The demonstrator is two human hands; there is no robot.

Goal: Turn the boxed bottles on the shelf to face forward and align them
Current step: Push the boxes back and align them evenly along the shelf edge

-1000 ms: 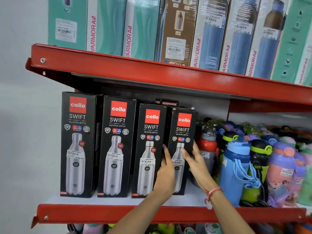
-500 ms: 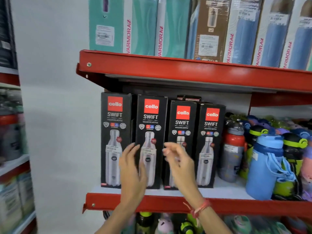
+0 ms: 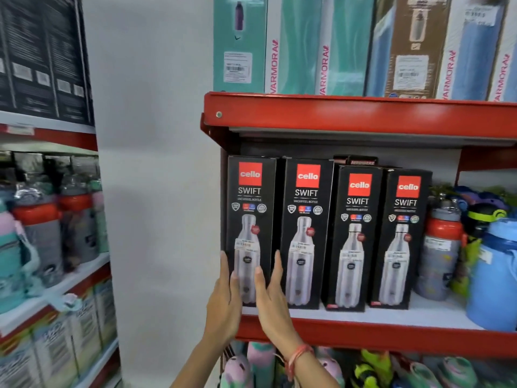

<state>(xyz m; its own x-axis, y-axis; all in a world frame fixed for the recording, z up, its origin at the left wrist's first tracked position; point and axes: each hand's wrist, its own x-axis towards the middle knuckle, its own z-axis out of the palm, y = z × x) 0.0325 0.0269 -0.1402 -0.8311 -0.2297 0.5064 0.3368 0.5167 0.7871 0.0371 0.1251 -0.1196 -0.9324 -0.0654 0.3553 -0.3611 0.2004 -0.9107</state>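
Note:
Four black "cello SWIFT" boxed bottles stand in a row on the red shelf [image 3: 391, 336], printed fronts facing me. My left hand [image 3: 225, 301] clasps the left edge of the leftmost box [image 3: 249, 197], thumb on its front. My right hand [image 3: 272, 301], with a red thread at the wrist, clasps the same box's right edge, fingers in the gap beside the second box [image 3: 306, 208]. The third box [image 3: 358, 219] and fourth box [image 3: 405, 219] are shorter and stand untouched. A further dark box [image 3: 355, 161] peeks up behind them.
Loose bottles crowd the shelf right of the boxes, among them a grey and red bottle [image 3: 442, 247] and a big blue bottle [image 3: 495, 275]. The upper red shelf [image 3: 363, 116] carries tall Varmora boxes [image 3: 296, 46]. Another stocked rack [image 3: 47, 219] stands at left, past a white wall.
Both hands have moved left along the row, from the fourth box past the middle ones to the leftmost box, which they now clasp. My view has swung left too.

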